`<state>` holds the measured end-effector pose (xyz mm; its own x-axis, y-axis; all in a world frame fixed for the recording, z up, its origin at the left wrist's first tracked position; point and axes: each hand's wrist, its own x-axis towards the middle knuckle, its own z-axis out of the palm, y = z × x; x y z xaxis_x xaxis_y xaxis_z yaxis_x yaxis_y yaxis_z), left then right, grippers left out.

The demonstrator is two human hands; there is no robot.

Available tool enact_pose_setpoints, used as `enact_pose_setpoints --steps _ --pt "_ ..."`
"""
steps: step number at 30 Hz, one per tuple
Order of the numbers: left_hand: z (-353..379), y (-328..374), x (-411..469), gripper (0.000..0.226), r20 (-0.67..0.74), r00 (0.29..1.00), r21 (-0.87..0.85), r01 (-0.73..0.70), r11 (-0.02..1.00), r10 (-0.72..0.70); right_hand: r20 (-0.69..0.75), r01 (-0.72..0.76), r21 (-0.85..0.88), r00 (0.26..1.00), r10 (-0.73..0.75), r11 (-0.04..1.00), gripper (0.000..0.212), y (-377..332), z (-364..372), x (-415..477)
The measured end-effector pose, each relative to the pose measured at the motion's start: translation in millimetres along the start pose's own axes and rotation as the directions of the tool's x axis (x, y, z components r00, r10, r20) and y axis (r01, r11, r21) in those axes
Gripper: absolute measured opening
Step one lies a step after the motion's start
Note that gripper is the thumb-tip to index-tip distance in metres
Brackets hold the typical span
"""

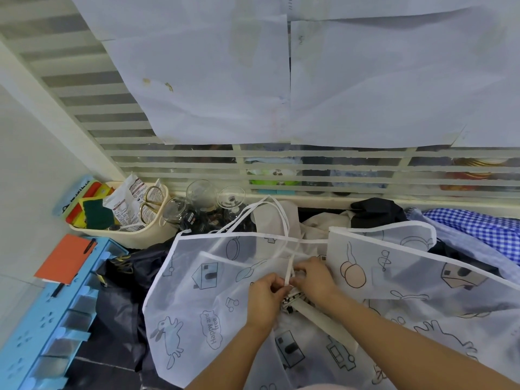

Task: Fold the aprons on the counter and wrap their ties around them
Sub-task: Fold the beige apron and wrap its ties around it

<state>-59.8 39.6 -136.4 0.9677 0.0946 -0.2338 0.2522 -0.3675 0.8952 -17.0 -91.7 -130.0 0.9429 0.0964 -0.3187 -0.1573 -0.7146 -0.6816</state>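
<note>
Fingers (277, 282) of the left hand (264, 299) and right hand (312, 280) pinch a white tie (287, 274) over a small folded bundle (292, 302), which lies on a translucent printed apron (197, 305) spread over the counter (118, 361). Risk: slack would loosen the wrap, and the crossed ties (292, 243) beyond may snag.
</note>
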Motion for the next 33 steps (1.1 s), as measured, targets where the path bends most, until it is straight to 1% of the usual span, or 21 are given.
enact_pose_setpoints --steps 4,8,9,13,15,17,21,23,25,27,30,32,33 --pt "-1.1 0.4 0.2 0.03 0.005 1.0 0.013 -0.006 1.0 0.006 -0.033 0.026 -0.167 0.999 -0.032 0.986 0.011 -4.4 2.1 -3.2" --pt "-2.8 0.9 3.6 0.033 -0.041 0.999 0.036 0.017 0.999 -0.015 -0.04 0.021 -0.289 0.999 -0.034 0.957 0.014 -5.7 -4.1 -3.6" --pt "-4.4 0.2 4.3 0.032 -0.033 0.999 0.027 0.043 0.999 -0.043 -0.053 0.005 -0.294 0.998 -0.022 0.956 0.014 -6.1 -8.6 -4.2" --pt "-13.7 -3.7 2.3 0.028 0.069 0.988 -0.01 0.141 0.99 -0.14 -0.08 -0.019 -0.299 0.997 -0.005 0.954 0.02 2.1 -18.6 -2.7" --pt "-18.5 -3.4 2.2 0.029 0.104 0.977 -0.05 0.192 0.98 -0.186 -0.074 -0.013 -0.329 0.997 -0.012 0.944 0.014 3.0 -21.6 -3.2" --pt "-23.0 -4.0 3.0 0.027 0.126 0.964 -0.066 0.244 0.968 -0.234 -0.08 -0.013 -0.324 0.997 -0.014 0.946 0.011 6.3 -22.7 -2.1" --pt "-28.9 -6.8 4.8 0.022 0.143 0.948 -0.074 0.297 0.952 -0.284 -0.13 0.007 -0.305 0.99 -0.049 0.952 0.015 10.6 -21.9 -5.6" --pt "-29.6 -6.9 5.5 0.021 0.146 0.95 -0.058 0.287 0.956 -0.276 -0.119 0.028 -0.276 0.991 -0.063 0.961 0.022 12.7 -23.4 -7.3" --pt "-28.6 -5.8 6.8 0.019 0.154 0.961 0.005 0.231 0.973 -0.229 -0.079 0.116 -0.254 0.987 -0.14 0.96 0.03 14.4 -27.1 -9.8" --pt "-26.7 -2.2 8.8 0.02 0.178 0.971 0.109 0.141 0.984 -0.159 0.01 0.198 -0.298 0.979 -0.204 0.934 0.027 12.6 -30.5 -15.3" --pt "-23.8 4.3 11.6 0.03 0.274 0.957 0.217 0.038 0.976 -0.098 0.099 0.307 -0.393 0.951 -0.292 0.867 0.018 13.1 -30.3 -22.1" --pt "-24.3 5.9 14.4 0.029 0.283 0.954 0.197 0.043 0.979 -0.099 0.136 0.373 -0.445 0.927 -0.351 0.814 0.012 13.7 -35.6 -23.6" --pt "-24.8 6.2 14.9 0.028 0.27 0.957 0.163 0.065 0.985 -0.108 0.158 0.383 -0.481 0.923 -0.352 0.788 0.017 16.7 -36.4 -23.2"
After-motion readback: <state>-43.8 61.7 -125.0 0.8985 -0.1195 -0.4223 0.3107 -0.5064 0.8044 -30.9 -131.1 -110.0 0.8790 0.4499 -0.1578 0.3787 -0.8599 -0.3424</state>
